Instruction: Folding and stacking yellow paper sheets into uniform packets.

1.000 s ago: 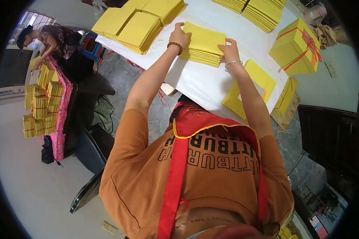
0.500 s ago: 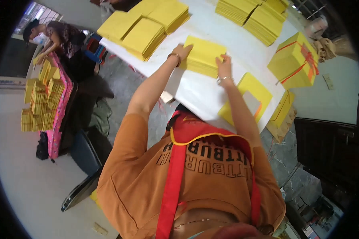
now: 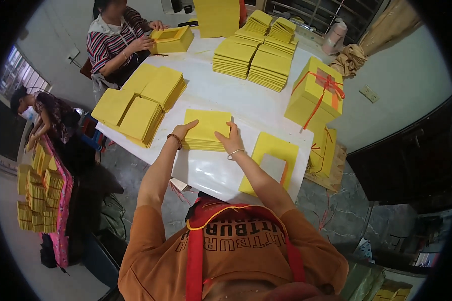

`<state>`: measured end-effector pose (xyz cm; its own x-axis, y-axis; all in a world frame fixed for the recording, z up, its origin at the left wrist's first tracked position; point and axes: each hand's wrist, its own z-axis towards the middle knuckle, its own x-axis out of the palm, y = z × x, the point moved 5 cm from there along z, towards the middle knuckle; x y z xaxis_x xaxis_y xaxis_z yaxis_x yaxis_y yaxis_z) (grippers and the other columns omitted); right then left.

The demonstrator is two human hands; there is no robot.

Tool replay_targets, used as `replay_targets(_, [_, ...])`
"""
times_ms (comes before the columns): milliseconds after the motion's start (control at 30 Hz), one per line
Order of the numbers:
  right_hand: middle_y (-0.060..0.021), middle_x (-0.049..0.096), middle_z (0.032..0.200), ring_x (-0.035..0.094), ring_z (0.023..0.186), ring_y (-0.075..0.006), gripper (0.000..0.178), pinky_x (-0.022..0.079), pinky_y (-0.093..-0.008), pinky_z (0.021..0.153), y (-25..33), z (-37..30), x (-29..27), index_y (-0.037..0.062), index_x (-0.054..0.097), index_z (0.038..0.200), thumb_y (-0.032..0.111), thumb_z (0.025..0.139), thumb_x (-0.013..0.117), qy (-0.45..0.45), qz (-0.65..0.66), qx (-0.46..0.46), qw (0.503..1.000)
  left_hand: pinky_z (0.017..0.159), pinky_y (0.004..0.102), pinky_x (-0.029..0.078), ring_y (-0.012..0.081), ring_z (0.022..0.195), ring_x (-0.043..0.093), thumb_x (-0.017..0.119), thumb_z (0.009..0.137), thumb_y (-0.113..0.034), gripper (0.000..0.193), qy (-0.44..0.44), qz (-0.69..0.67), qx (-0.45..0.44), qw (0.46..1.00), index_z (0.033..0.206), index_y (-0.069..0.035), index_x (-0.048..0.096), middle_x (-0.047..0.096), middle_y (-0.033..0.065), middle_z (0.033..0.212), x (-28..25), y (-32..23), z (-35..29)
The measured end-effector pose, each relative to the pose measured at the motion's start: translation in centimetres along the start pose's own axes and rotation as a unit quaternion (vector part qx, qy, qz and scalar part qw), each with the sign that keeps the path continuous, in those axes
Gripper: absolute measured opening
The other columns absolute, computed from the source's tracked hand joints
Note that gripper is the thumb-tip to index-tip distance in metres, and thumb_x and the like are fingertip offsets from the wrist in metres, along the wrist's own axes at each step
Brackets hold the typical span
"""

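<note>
In the head view, the yellow stack [image 3: 206, 131] lies on the white table [image 3: 201, 173], near its front edge — the left hand [image 3: 184, 132] clasps one end, the right hand [image 3: 230, 138] the other, thumbs on top. How far the other fingers wrap underneath I cannot tell. Its long axis runs left to right, layered edges facing the person. The right forearm partly covers a yellow board [image 3: 278, 144]; the top rim cuts off a co-worker's head [image 3: 114, 5]. Dark lettering on the orange shirt [image 3: 226, 246] shows upside down — partly hidden by the red apron [image 3: 196, 251].
</note>
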<state>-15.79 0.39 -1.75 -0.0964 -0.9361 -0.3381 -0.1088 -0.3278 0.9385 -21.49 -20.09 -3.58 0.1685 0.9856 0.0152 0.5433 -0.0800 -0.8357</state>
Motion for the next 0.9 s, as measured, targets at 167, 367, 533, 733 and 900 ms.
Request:
replay_targets(167, [-0.0176, 0.039, 0.123, 0.041, 0.115, -0.0278, 0.075, 0.037, -0.0360, 0.094, -2.7, 1.2, 0.4, 0.0040, 0.029, 0.125, 0.024, 0.068, 0.074, -0.008, 0.093, -0.036, 0.995, 0.070, 0.0297, 0.049, 0.0221, 0.078, 0.062, 0.071, 0.072, -0.032, 0.055, 0.002, -0.078, 0.067, 0.995, 0.102, 0.010, 0.052, 0.061, 0.0166, 0.092, 1.7, -1.4, -1.4])
replay_targets(367, [-0.0120, 0.039, 0.123, 0.038, 0.118, -0.0217, 0.089, 0.036, -0.0335, 0.097, -4.3, 1.7, 0.1, 0.0000, 0.021, 0.130, 0.010, 0.062, 0.078, 0.038, 0.177, 0.003, 0.983, 0.077, 0.0294, 0.048, 0.0210, 0.091, 0.057, 0.073, 0.071, -0.023, 0.062, -0.021, -0.069, 0.140, 0.987, 0.110, 0.006, 0.035, 0.052, 0.0154, 0.104, 0.8, -0.6, -1.8])
replay_targets(533, [-0.0095, 0.040, 0.122, 0.038, 0.117, -0.0216, 0.091, 0.033, -0.0337, 0.098, -0.8, 1.2, -0.1, 0.0030, 0.022, 0.132, 0.012, 0.061, 0.078, 0.150, 0.166, -0.024, 0.974, 0.081, 0.0289, 0.046, 0.0199, 0.096, 0.054, 0.073, 0.071, -0.020, 0.060, -0.021, -0.075, 0.169, 0.983, 0.111, 0.005, 0.035, 0.051, 0.0143, 0.104, 0.3, -0.5, -2.4])
replay_targets(733, [-0.0148, 0.037, 0.123, 0.039, 0.115, -0.0263, 0.097, 0.035, -0.0337, 0.096, -1.8, 1.0, -0.6, 0.0009, 0.018, 0.132, 0.017, 0.059, 0.079, 0.091, 0.044, -0.078, 0.992, 0.085, 0.0300, 0.044, 0.0191, 0.098, 0.052, 0.073, 0.071, -0.017, 0.062, 0.012, -0.102, 0.189, 0.977, 0.116, -0.001, 0.033, 0.051, 0.0122, 0.105, 0.8, -0.2, -2.6])
replay_targets(900, [-0.0134, 0.025, 0.136, 0.027, 0.126, -0.0225, 0.116, 0.025, -0.0374, 0.103, -2.4, 0.4, -0.2, 0.0117, -0.018, 0.137, 0.006, 0.066, 0.072, 0.159, 0.304, -0.015, 0.939, 0.087, 0.0314, 0.043, 0.0185, 0.102, 0.050, 0.072, 0.069, -0.011, 0.063, 0.047, -0.106, 0.235, 0.965, 0.117, -0.006, 0.033, 0.050, 0.0098, 0.108, 0.7, 0.0, -3.3])
